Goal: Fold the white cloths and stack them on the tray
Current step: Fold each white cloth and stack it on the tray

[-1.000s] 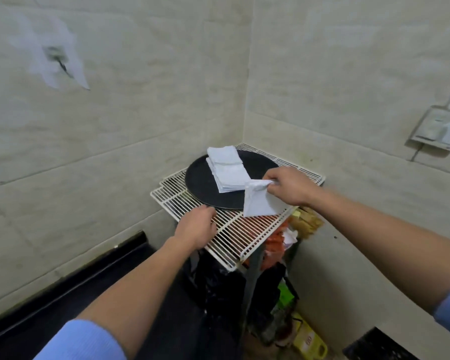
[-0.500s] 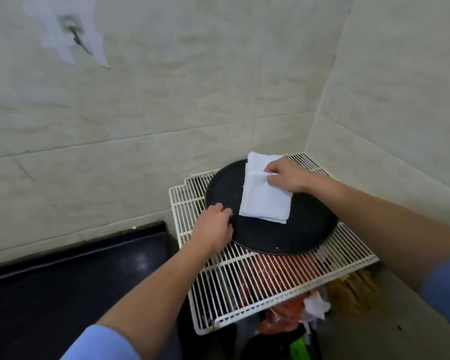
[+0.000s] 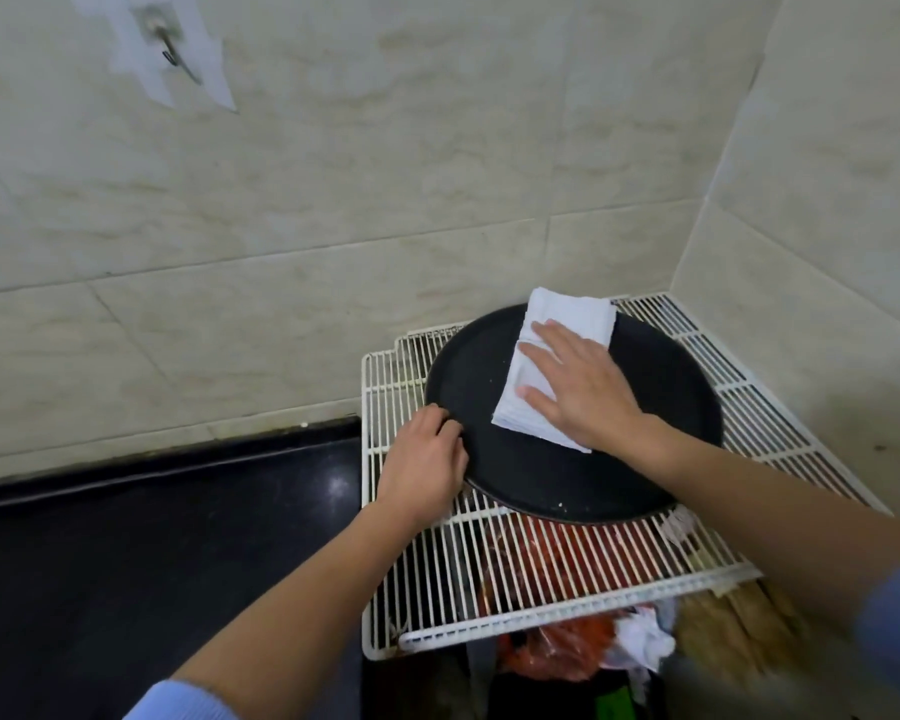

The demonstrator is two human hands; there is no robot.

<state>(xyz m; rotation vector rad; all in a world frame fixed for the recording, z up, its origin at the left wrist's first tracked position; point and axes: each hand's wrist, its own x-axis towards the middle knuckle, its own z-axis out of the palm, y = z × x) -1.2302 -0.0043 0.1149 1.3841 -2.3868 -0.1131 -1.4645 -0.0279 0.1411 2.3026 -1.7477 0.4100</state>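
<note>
- Pale tiled walls [image 3: 333, 200] meet in a corner behind a white wire rack [image 3: 780, 439], with a dark counter [image 3: 152, 537] to its left.
- On the rack sits a round black tray [image 3: 567, 475]. A stack of folded white cloths [image 3: 572, 314] lies on its far half, toward the wall, with its far end reaching the tray's rim.
- Right hand [image 3: 578, 392], fingers straight and slightly spread, presses flat on top of the stack.
- Left hand [image 3: 422, 470], fingers curled, holds the tray's near-left rim, seemingly to steady it.
- Progress: several cloths look folded and stacked, and the top one lies under the palm, apparently being smoothed down.
- No loose cloth shows on the rack or the counter, so the job may be near its end, though more could lie out of view.
- The stack is roughly rectangular and set at a slant to the rack. Thin layered edges show along its left side, not quite flush. The fabric looks soft, clean and lightly textured.
- Under the rack, red and white clutter [image 3: 593, 641] is too blurred to identify.
</note>
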